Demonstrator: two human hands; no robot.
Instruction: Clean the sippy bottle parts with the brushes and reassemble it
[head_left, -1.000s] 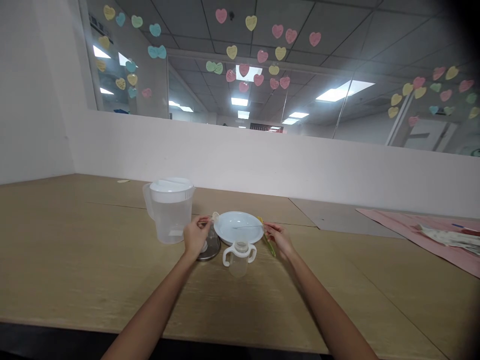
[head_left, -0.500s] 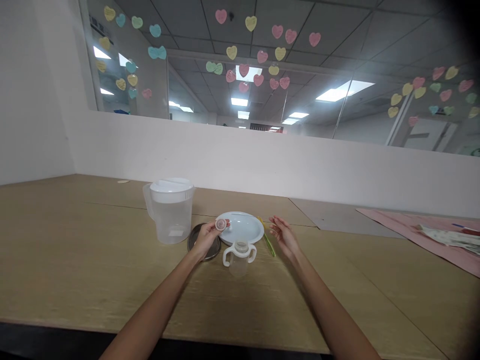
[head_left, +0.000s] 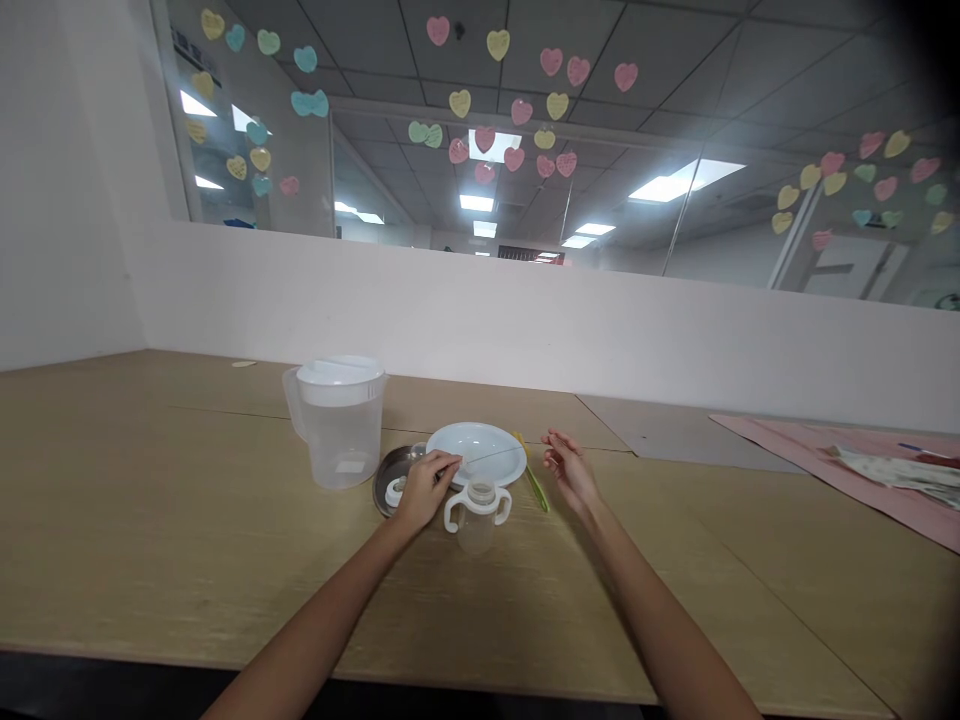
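Over the near left rim of a white bowl, my left hand has its fingertips pinched at the end of a thin rod that crosses the bowl. Fingers loosely apart, my right hand holds nothing, right of the bowl. Between the hands stands a clear bottle with two white handles and an uncovered mouth. Partly behind my left hand, a round metal dish holds a white ring-shaped part and a small clear piece. A green and yellow brush-like tool lies beside the bowl.
A lidded clear pitcher stands left of the dish. A flat pale piece lies at the back left. Toward the right, a pink cloth carries patterned fabric. A white wall rises behind the table.
The small round part in my left hand has left its fingers, which now pinch the rod. White and clear pieces now show in the dish. The rod is more slanted; my right hand has barely moved.
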